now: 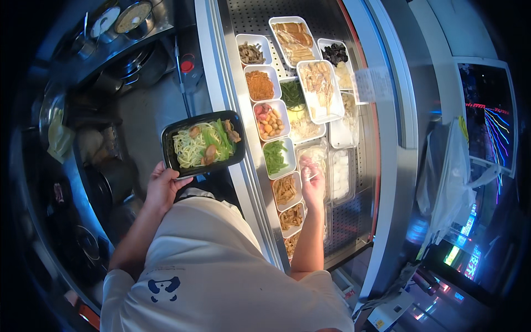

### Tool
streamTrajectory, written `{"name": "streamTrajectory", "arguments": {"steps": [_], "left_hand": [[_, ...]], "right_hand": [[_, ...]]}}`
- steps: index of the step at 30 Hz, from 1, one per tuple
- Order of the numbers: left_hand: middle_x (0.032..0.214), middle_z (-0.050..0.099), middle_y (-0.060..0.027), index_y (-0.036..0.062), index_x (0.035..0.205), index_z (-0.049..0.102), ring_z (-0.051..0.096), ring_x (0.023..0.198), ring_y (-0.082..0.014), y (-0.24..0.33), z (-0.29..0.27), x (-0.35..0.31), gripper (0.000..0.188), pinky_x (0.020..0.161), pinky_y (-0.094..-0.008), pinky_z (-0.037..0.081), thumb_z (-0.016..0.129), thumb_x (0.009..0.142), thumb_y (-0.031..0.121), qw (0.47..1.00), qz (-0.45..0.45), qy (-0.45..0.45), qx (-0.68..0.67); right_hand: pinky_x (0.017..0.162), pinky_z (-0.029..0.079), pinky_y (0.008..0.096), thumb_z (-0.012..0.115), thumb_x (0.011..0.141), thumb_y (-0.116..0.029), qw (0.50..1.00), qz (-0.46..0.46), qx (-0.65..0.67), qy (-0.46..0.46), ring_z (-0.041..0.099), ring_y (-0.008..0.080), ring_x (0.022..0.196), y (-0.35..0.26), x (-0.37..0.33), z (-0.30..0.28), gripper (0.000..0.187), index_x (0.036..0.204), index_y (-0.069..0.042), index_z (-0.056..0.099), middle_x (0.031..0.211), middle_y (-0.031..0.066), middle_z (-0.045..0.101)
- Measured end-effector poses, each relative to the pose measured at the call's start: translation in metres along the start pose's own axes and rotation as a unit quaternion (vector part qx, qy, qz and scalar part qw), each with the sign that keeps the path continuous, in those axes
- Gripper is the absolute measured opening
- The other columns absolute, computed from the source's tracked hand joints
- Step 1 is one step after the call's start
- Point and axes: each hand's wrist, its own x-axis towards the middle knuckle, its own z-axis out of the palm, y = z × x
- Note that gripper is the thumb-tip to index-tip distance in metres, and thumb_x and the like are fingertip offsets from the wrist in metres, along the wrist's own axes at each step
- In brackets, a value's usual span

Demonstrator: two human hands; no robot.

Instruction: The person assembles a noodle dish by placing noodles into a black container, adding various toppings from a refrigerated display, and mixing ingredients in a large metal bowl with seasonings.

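Note:
My left hand (161,187) grips the near left corner of a black plastic takeout tray (239,158), thumb along its rim. Thin noodles (185,146), long green leaves (220,145) and brown slices fill the tray, which hangs beside the metal edge of a food case. Inside that case my right hand (313,185) reaches down to a clear container (303,148) of pale food, its fingers drawn together at the food. What they pinch is too small to make out. Next to this hand stand a white tub of chopped greens (275,156) and a clear box of white pieces (340,176).
White tubs of shredded orange food (259,85), small round pieces (270,120) and brown strips (285,189) line the case's left side. A tilted white tray (319,91) rests over other tubs. Left are a lidded pot (133,65) and a red-capped bottle (188,67).

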Motion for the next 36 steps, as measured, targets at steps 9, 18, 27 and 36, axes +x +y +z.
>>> {"name": "streamTrajectory", "arguments": {"steps": [9, 18, 27, 36], "left_hand": [[0.116, 0.071, -0.0158, 0.002, 0.119, 0.059, 0.074, 0.1, -0.0297, 0.05, 0.001, 0.073, 0.033, 0.086, -0.0469, 0.065, 0.05, 0.088, -0.006, 0.999, -0.043, -0.031, 0.005], [0.122, 0.07, -0.0123, 0.0062, 0.123, 0.062, 0.072, 0.106, -0.026, 0.086, 0.013, 0.105, 0.038, 0.084, -0.0446, 0.066, 0.049, 0.09, -0.007, 0.997, -0.032, -0.052, 0.036], [0.12, 0.07, -0.0124, 0.0058, 0.121, 0.061, 0.073, 0.102, -0.0273, 0.071, 0.033, 0.096, 0.036, 0.083, -0.046, 0.065, 0.049, 0.089, -0.007, 0.999, -0.017, 0.027, 0.017], [0.117, 0.071, -0.0141, 0.0044, 0.118, 0.062, 0.073, 0.101, -0.0279, 0.068, 0.052, 0.091, 0.034, 0.082, -0.046, 0.066, 0.05, 0.089, -0.007, 0.999, -0.023, 0.024, 0.039]], "right_hand": [[0.118, 0.035, 0.0443, 0.058, 0.103, -0.036, 0.967, 0.135, -0.212, 0.052, 0.05, 0.037, 0.138, 0.063, 0.037, 0.036, 0.05, 0.13, 0.005, 0.065, 0.141, 0.0245, 0.06], [0.119, 0.032, 0.0445, 0.055, 0.104, -0.046, 0.902, 0.417, 0.047, 0.101, 0.043, 0.0328, 0.145, 0.093, 0.198, 0.024, 0.067, 0.148, 0.004, 0.051, 0.154, 0.0215, 0.049], [0.116, 0.037, 0.0373, 0.057, 0.1, -0.042, 0.947, 0.285, -0.114, 0.095, 0.051, 0.0325, 0.14, 0.137, 0.244, 0.021, 0.063, 0.142, 0.004, 0.057, 0.146, 0.0227, 0.058], [0.121, 0.032, 0.0438, 0.071, 0.086, -0.036, 0.897, 0.043, -0.44, -0.001, 0.045, 0.037, 0.143, 0.139, 0.249, 0.065, 0.081, 0.15, 0.005, 0.043, 0.151, 0.0252, 0.051]]}}
